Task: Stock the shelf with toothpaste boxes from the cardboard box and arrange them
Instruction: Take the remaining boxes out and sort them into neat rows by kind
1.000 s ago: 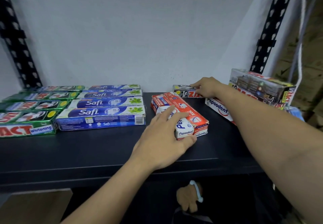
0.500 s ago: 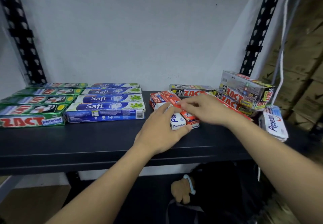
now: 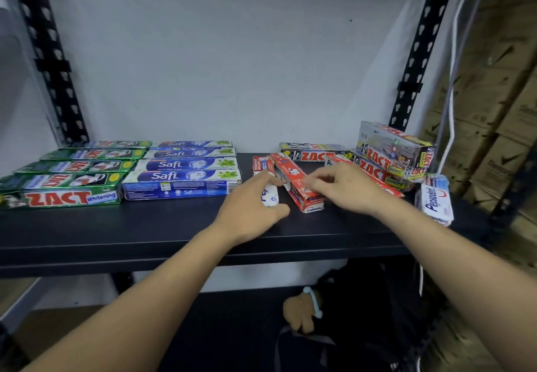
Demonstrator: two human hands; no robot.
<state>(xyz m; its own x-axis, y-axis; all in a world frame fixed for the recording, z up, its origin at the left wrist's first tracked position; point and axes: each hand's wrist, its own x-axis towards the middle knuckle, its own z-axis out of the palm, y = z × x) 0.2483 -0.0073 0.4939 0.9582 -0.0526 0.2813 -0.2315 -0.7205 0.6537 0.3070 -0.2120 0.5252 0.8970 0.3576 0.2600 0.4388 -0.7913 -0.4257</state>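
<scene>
Two red-and-white Pepsodent boxes lie end-on at the middle of the black shelf (image 3: 145,226). My left hand (image 3: 250,206) grips the left Pepsodent box (image 3: 263,165) near its white front end. My right hand (image 3: 345,188) has its fingertips curled onto the right Pepsodent box (image 3: 296,185), which is angled slightly away from the other. Green ZACT boxes (image 3: 58,185) and blue Safi boxes (image 3: 183,177) lie in neat rows at the left. A loose pile of black ZACT boxes (image 3: 389,153) sits at the right. No cardboard supply box shows on the shelf.
One more black ZACT box (image 3: 313,153) lies against the back wall. A white Pepsodent box (image 3: 436,197) hangs over the shelf's right end. Stacked cardboard cartons (image 3: 494,110) stand to the right, beside a white cable (image 3: 453,86). A dark bag with a plush charm (image 3: 302,310) sits below.
My right hand came forward from the back ZACT box to the Pepsodent boxes. The two boxes, earlier pressed together, now lie apart with a gap between them. The camera view shifted right.
</scene>
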